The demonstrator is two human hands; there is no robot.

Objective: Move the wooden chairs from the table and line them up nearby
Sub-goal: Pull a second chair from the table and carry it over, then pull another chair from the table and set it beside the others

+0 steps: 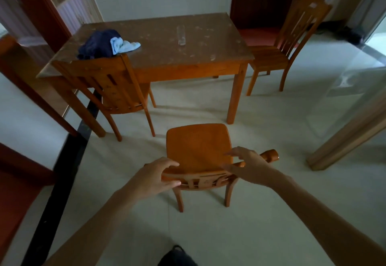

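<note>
The near chair (198, 150) stands on the tiled floor (271, 119) clear of the bench (167, 56), its top rail under both hands. The left hand (158, 177) curls its fingers (171, 164) around the rail's left end; the right hand (248, 166) hovers spread above the right end, gripping nothing. Two more chairs (112, 84) (288, 42) stand against the bench, which carries cloths (108, 43) and a glass (181, 35).
</note>
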